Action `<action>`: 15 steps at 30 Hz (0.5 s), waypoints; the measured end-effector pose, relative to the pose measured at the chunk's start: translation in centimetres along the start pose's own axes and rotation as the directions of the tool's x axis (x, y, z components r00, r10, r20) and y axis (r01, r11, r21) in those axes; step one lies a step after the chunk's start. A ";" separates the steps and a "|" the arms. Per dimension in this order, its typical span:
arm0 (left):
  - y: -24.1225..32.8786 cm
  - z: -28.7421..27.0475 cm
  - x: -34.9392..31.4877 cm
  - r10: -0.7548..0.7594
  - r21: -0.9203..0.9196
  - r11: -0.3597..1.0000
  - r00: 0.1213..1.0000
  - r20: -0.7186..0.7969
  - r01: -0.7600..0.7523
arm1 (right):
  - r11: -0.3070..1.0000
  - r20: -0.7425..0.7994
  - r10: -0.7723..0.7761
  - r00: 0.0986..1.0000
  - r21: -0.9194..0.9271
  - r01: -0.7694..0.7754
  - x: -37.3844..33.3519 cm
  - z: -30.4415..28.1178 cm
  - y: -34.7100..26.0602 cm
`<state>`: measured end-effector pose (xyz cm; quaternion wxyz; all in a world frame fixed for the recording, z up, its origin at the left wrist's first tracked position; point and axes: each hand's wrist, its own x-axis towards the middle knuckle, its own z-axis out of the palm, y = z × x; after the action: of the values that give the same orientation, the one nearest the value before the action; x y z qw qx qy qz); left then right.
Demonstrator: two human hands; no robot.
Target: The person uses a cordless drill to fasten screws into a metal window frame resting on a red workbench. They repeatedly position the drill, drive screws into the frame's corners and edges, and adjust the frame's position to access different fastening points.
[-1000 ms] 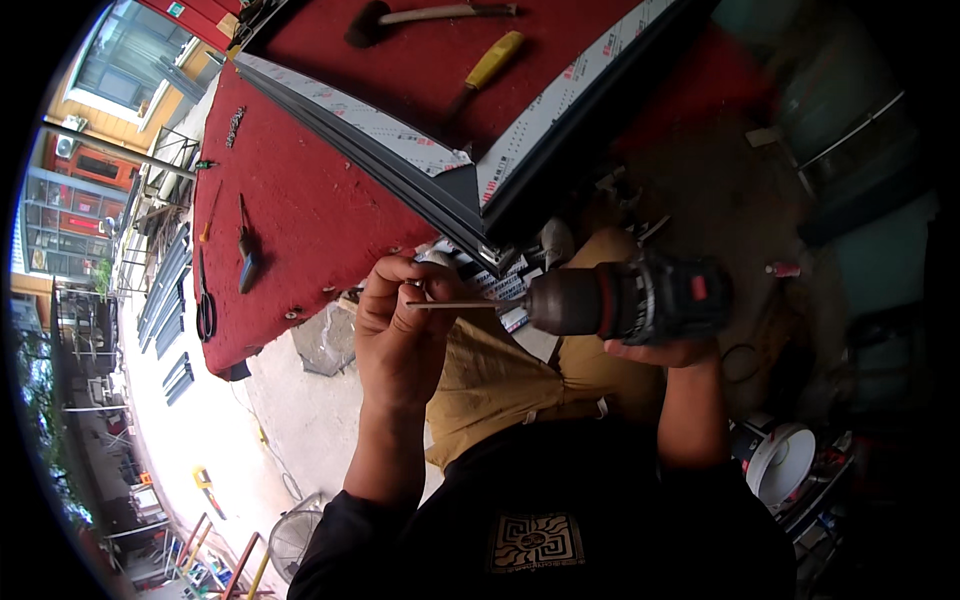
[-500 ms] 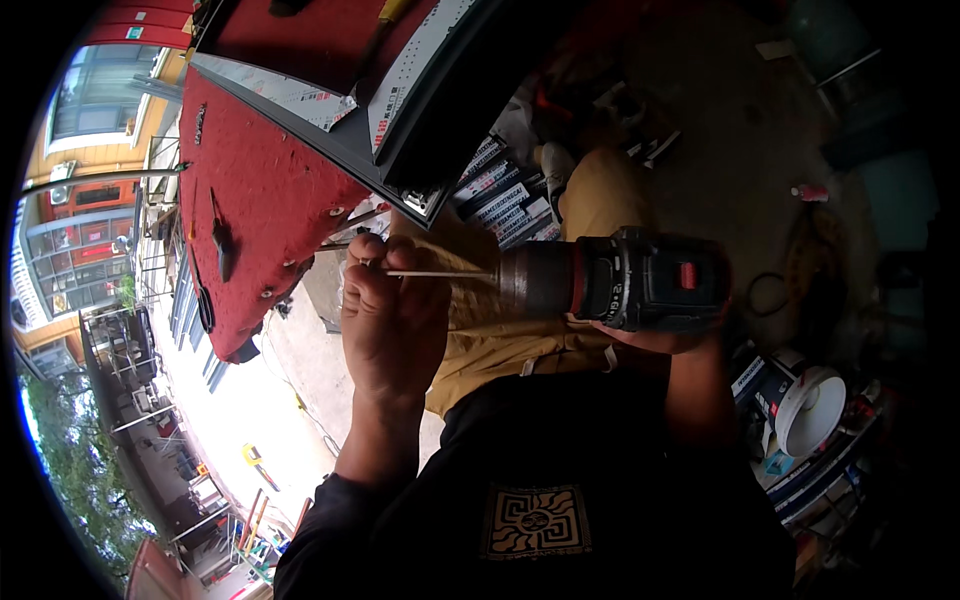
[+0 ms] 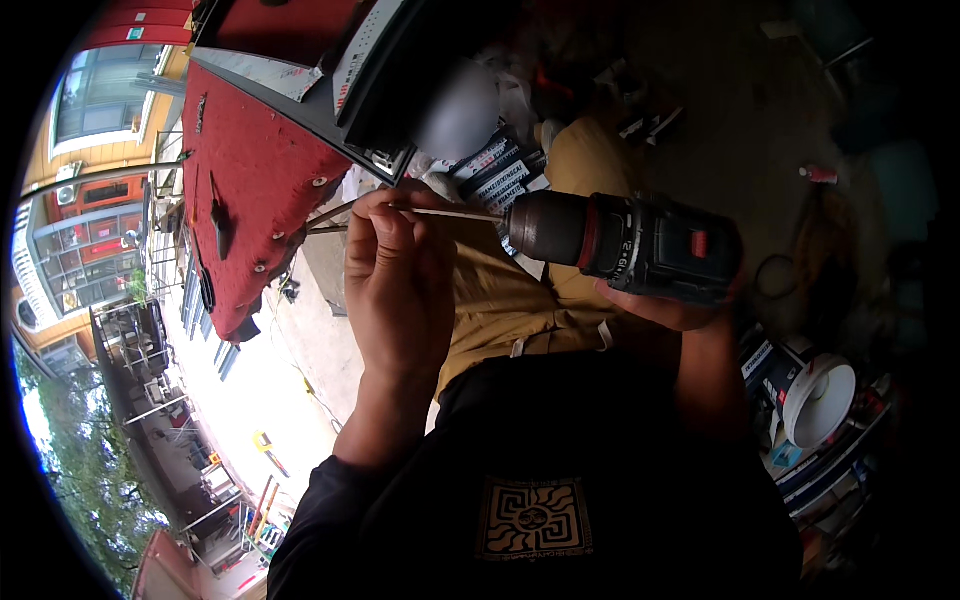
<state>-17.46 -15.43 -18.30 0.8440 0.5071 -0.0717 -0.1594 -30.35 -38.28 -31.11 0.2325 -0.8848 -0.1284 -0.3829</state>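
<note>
My right hand [image 3: 665, 306] is closed around a black cordless drill [image 3: 697, 245] from below; most of its fingers are hidden behind the body. From the drill's dark chuck [image 3: 548, 226] a long thin bit [image 3: 460, 213] points left. My left hand [image 3: 398, 285] pinches with thumb and fingers at the bit's tip; whatever small piece is between them cannot be made out. Just beyond that hand is the corner of a dark metal frame [image 3: 385, 163] with white printed film on it. The frame rests on a red-covered work surface [image 3: 265, 150].
A dark-handled tool [image 3: 220, 228] lies on the red surface. Printed strips [image 3: 495, 180] lie on the floor beyond my legs. At the right stand a white bucket [image 3: 820, 400] and a red can [image 3: 818, 174]. A yellow tool [image 3: 265, 445] lies on the bright ground at left.
Both hands have shifted slightly farther from me. The drill has gone from nearly level to sloping, chuck end higher. In the view, the frame's corner has moved left.
</note>
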 end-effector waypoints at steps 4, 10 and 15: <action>0.3 1.3 0.0 -0.022 0.043 0.999 0.998 0.051 0.019 | 0.773 0.146 0.254 0.956 0.564 -0.292 -1.3 0.5 0.0; -1.6 2.5 1.2 -0.198 -0.090 0.977 0.980 -0.024 0.195 | 0.875 -0.003 0.310 0.951 0.391 -0.284 -2.0 0.9 -0.5; -2.0 3.7 1.8 -0.092 0.185 0.974 0.976 -0.195 0.128 | 0.684 0.023 0.441 0.897 0.639 -0.353 -0.1 0.9 -1.3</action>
<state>-17.22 -19.95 -18.37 0.7825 0.6039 0.0202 -0.1502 -30.45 -36.68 -31.33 0.5992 -0.7347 -0.0379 -0.3158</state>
